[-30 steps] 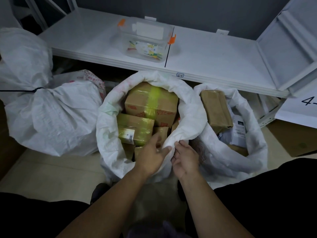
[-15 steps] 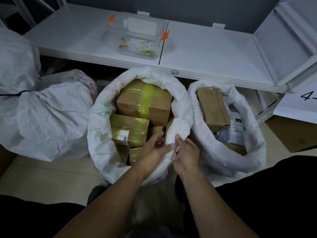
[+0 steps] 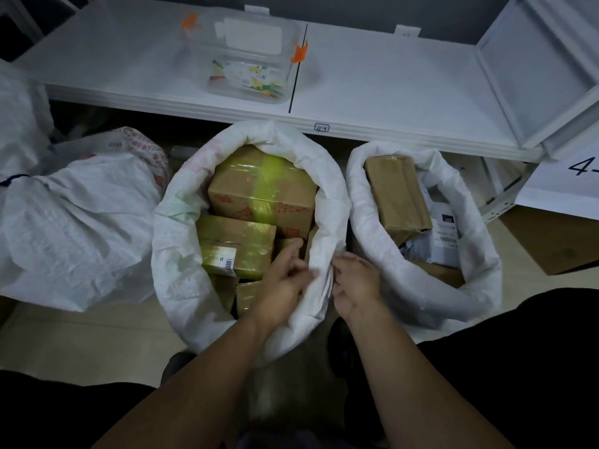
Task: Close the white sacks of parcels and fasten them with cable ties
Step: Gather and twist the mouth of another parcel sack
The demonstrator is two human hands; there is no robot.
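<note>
Both forearms reach forward and down, wrists nearly level, and the two hands meet at the near edge of the middle sack (image 3: pixel 175 254). The left hand (image 3: pixel 285 277) comes in from inside the opening, palm turned to the right, with its fingers curled onto the rolled white rim. It grips the cloth, though blur hides exactly how the thumb lies. The right hand (image 3: pixel 356 280) sits just beside it on the outer side of the same rim, back of the hand up, with its fingers (image 3: pixel 343 264) bent and pinching a fold of the fabric. Only a bunched strip of sack separates the two hands.

The sack's mouth stands wide open. Just ahead of the left hand's knuckles lies a taped box with a barcode label (image 3: pixel 233 244). Farther beyond it is a larger box with a yellow-green tape band (image 3: pixel 259 189).

To the right of the right hand, close beside it, a second open sack (image 3: pixel 479 270) holds a brown parcel (image 3: pixel 395 196) and a grey mailer (image 3: pixel 444 234). Well to the left of the left hand lies a closed sack (image 3: pixel 81 228), with a black tie (image 3: pixel 13 181) round its neck.

Far ahead of both hands runs a white shelf (image 3: pixel 389 76). On it stands a clear plastic tub (image 3: pixel 249 59) with orange clips.
</note>
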